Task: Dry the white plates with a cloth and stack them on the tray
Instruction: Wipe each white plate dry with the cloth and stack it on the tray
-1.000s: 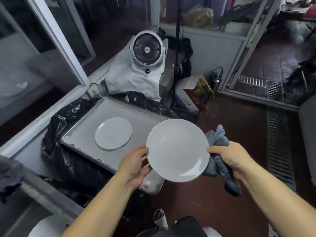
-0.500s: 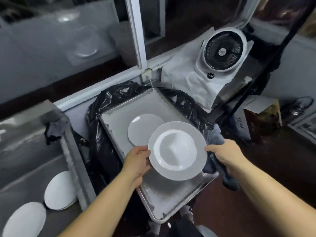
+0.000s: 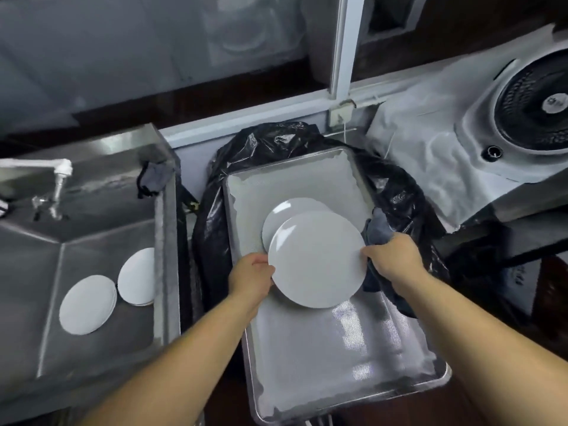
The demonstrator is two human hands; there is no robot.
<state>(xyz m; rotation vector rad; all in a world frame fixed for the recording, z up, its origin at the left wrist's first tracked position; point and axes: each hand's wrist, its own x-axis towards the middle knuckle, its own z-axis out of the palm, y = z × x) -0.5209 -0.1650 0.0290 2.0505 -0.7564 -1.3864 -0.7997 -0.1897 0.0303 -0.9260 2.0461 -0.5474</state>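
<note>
Plate: round white ceramic plate looked stiff, slick, breakable.
Left hand: pinched its near rim.
Right hand: gripped far rim plus grey cloth.

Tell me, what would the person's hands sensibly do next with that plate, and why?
Probably shift it a little farther away and lower it. The held plate, gripped by the left hand and right hand, only partly overlaps the plate on the tray, and the tray is where plates get stacked.
</note>
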